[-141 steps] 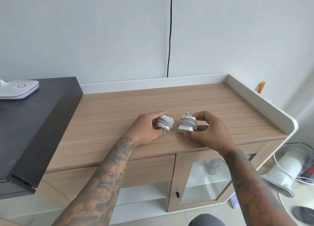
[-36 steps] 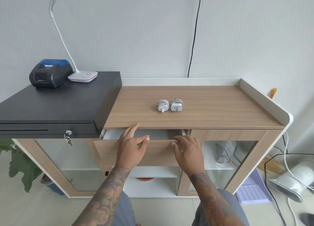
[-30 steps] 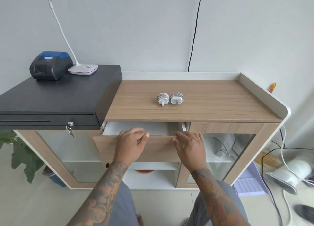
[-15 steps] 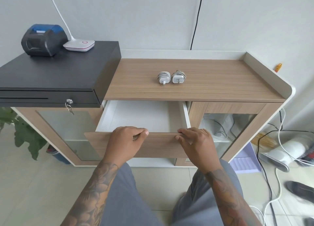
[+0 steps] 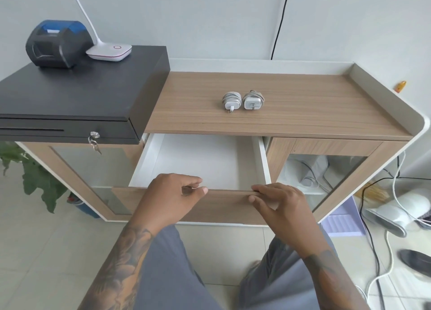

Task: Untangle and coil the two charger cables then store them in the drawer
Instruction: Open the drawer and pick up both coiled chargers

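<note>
Drawer (image 5: pixel 149 156) interior white, front (image 5: pixel 224 207) light wood grain. Countertop (image 5: pixel 303 113) same striped wood grain, white rim. Two chargers (image 5: pixel 242 100) white, grey cables. At 10 o'clock: cash box (image 5: pixel 70 99) black; printer (image 5: pixel 57 43) dark grey, blue lid.

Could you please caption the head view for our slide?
Both hands, left and right, hold the open drawer; two coiled chargers wait on the countertop.
</note>
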